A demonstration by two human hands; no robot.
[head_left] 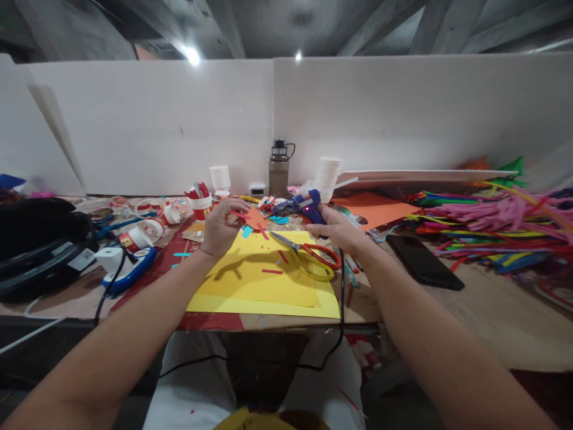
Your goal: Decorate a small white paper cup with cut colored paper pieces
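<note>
My left hand [222,226] pinches an orange paper cutout [255,220] with red and light blue strips on it, held above the yellow paper sheets [250,286]. In my right hand [338,226] is a blue hot glue gun [311,206] with a small red light on its body. Its nozzle points left, toward the orange cutout, and a black cord runs down from it. Scissors [308,254] with red and yellow handles lie on the yellow paper below my hands, blades apart. Small red paper strips [272,272] rest beside them.
A blue and white power strip [129,272] sits at left by black coiled gear [40,251]. Paper cups [330,178] and a bottle [279,170] stand at the back. On the right lie a black phone [423,261], orange paper [376,209] and colourful pipe cleaners [496,221].
</note>
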